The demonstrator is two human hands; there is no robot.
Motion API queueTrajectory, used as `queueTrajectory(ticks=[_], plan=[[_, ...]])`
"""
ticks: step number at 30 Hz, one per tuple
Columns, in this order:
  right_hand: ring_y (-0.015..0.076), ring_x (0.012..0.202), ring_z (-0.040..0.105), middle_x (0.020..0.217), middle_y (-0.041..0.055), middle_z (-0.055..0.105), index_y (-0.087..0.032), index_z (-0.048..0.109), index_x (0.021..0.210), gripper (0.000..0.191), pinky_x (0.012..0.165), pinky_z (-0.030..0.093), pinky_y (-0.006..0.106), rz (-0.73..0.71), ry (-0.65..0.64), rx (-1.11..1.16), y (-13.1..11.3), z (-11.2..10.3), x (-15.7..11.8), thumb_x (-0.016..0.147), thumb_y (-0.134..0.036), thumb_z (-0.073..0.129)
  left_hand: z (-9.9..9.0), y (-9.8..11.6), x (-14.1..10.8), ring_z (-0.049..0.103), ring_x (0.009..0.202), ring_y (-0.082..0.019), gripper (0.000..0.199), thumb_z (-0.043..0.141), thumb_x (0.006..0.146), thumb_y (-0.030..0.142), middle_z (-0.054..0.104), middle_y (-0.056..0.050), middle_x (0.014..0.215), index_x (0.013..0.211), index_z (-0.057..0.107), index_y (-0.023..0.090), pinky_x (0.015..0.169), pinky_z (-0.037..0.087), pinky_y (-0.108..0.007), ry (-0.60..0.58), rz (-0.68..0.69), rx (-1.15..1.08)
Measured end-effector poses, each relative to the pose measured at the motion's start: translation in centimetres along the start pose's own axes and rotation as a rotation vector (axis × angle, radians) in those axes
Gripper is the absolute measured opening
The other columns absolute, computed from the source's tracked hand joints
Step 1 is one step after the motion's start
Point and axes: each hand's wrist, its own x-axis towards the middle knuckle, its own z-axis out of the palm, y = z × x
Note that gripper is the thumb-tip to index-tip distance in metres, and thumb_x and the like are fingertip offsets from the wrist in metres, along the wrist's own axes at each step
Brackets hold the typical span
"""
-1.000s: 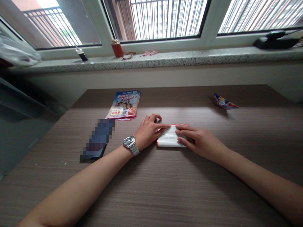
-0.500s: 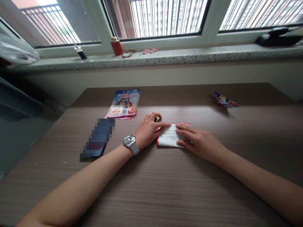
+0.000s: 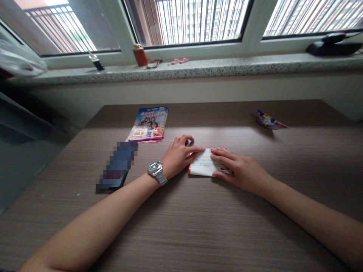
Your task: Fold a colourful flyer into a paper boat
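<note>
A folded paper leaflet point(image 3: 202, 168), white with printed lines and red edges, lies flat on the wooden table point(image 3: 181, 226). My left hand point(image 3: 177, 156), with a metal watch point(image 3: 155, 170) at its wrist, presses an extended index finger on the leaflet's upper left part. Across its right part rests my right hand point(image 3: 236, 166), fingers stretched out and covering that side. Both hands are open and flat against the paper rather than gripping it.
Glossy flyers point(image 3: 150, 122) lie stacked at the back left, with a blurred-out dark phone-like object point(image 3: 116, 168) before them. A folded colourful paper piece point(image 3: 270, 121) stands at the back right. Small items, including a red-brown bottle-like object point(image 3: 140, 56), sit on the stone windowsill point(image 3: 221, 70).
</note>
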Motion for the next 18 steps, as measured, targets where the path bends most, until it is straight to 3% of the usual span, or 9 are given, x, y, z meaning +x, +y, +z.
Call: queueTrajectory(ticks=[14, 18], plan=[[0.0285, 0.131, 0.056, 0.146, 0.0128, 0.057, -0.02, 0.061, 0.132, 0.045, 0.105, 0.051, 0.045, 0.03, -0.004, 0.018, -0.34, -0.11, 0.12, 0.093, -0.043, 0.062, 0.1, -0.75, -0.14, 0.051, 0.112, -0.024, 0.031, 0.053, 0.1, 0.039, 0.054, -0.007, 0.129, 0.129, 0.065, 0.04, 0.101, 0.044, -0.043, 0.002, 0.041, -0.055], [0.0296, 0.13, 0.057, 0.145, 0.0133, 0.057, -0.02, 0.061, 0.132, 0.045, 0.104, 0.052, 0.046, 0.042, -0.008, 0.03, -0.42, -0.19, 0.18, 0.092, -0.042, 0.064, -0.64, -0.3, -0.33, 0.048, 0.125, -0.023, 0.033, 0.049, 0.102, 0.031, 0.052, -0.006, 0.137, 0.131, 0.063, 0.035, 0.109, 0.04, -0.045, 0.091, 0.053, -0.111]])
